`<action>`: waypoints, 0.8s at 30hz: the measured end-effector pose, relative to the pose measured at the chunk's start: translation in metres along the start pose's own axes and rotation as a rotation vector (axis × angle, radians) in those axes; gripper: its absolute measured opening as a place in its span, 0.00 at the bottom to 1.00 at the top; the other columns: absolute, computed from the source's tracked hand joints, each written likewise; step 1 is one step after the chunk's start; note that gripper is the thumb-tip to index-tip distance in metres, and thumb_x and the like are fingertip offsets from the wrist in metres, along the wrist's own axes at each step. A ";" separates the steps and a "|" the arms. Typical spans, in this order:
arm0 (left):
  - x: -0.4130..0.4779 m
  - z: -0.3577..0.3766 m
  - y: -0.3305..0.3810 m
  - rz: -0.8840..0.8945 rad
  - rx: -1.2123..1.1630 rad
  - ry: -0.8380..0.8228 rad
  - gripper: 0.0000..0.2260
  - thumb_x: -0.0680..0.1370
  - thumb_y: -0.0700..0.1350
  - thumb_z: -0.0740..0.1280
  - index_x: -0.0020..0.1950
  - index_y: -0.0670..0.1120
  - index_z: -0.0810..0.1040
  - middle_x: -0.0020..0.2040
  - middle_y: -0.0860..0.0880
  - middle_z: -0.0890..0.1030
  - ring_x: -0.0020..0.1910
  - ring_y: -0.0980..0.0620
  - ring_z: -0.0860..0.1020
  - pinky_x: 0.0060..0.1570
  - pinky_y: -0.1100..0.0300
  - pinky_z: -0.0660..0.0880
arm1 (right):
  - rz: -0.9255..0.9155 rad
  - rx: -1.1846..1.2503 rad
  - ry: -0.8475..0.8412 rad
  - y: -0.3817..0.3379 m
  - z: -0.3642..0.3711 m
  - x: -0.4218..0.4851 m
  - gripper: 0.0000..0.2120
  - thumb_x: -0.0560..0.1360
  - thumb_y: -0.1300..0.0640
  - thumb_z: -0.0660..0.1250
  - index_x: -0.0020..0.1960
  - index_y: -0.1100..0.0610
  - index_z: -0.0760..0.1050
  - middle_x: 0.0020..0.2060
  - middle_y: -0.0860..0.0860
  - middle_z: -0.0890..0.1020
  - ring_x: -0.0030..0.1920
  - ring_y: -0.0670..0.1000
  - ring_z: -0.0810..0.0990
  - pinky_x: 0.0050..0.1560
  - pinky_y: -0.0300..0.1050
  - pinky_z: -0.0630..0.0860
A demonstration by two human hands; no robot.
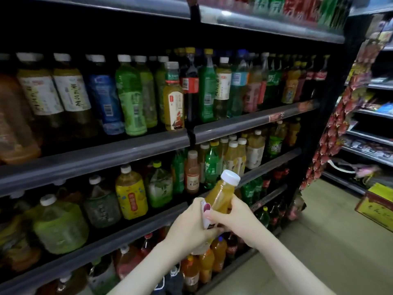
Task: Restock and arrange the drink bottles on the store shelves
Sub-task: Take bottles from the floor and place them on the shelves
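Note:
A yellow juice bottle [222, 192] with a white cap and white label tilts up to the right in front of the dark drink shelves. My left hand [192, 225] grips its lower body around the label. My right hand [236, 216] holds the bottle's middle from the right, fingers curled over it. The bottle hangs in the air level with the third shelf rail [127, 233], touching no shelf. Behind it stand small juice and green soda bottles [212, 167] on the shelf.
Shelf rows hold tea bottles [129, 94], cola, large green jugs [59, 226] and orange sodas [212, 262] at the bottom. Snack strips [331, 133] hang on the shelf end. A yellow carton [376, 205] sits on the aisle floor at right.

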State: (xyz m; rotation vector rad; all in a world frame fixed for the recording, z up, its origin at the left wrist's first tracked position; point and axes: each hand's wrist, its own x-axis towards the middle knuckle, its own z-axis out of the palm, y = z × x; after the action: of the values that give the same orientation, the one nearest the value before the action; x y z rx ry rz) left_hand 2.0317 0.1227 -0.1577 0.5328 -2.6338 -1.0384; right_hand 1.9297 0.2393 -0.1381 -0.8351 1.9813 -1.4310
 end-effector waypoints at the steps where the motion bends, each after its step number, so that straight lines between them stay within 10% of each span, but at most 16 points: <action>1: 0.010 0.014 0.010 -0.002 -0.049 -0.023 0.24 0.69 0.58 0.72 0.59 0.57 0.65 0.54 0.60 0.76 0.51 0.62 0.76 0.50 0.60 0.76 | 0.017 0.030 0.013 0.010 -0.019 0.004 0.15 0.68 0.52 0.77 0.52 0.49 0.77 0.43 0.47 0.85 0.46 0.47 0.84 0.44 0.45 0.82; 11: 0.088 0.091 0.015 -0.092 0.025 0.057 0.25 0.79 0.54 0.62 0.75 0.51 0.61 0.72 0.54 0.66 0.70 0.58 0.65 0.61 0.71 0.58 | 0.102 0.213 0.125 0.058 -0.146 0.082 0.13 0.72 0.55 0.74 0.54 0.54 0.76 0.48 0.53 0.84 0.48 0.52 0.84 0.45 0.50 0.82; 24: 0.250 0.082 -0.022 -0.289 0.097 0.545 0.38 0.76 0.45 0.68 0.78 0.42 0.47 0.76 0.40 0.55 0.74 0.44 0.54 0.72 0.55 0.53 | 0.029 0.086 0.176 0.088 -0.182 0.198 0.17 0.69 0.55 0.76 0.53 0.47 0.74 0.47 0.46 0.83 0.49 0.47 0.82 0.54 0.52 0.80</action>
State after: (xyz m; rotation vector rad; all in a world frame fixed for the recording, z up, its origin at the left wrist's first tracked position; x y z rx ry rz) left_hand 1.7824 0.0507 -0.2051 1.0728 -2.1654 -0.7038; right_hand 1.6515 0.2231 -0.1867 -0.6601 2.0339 -1.6092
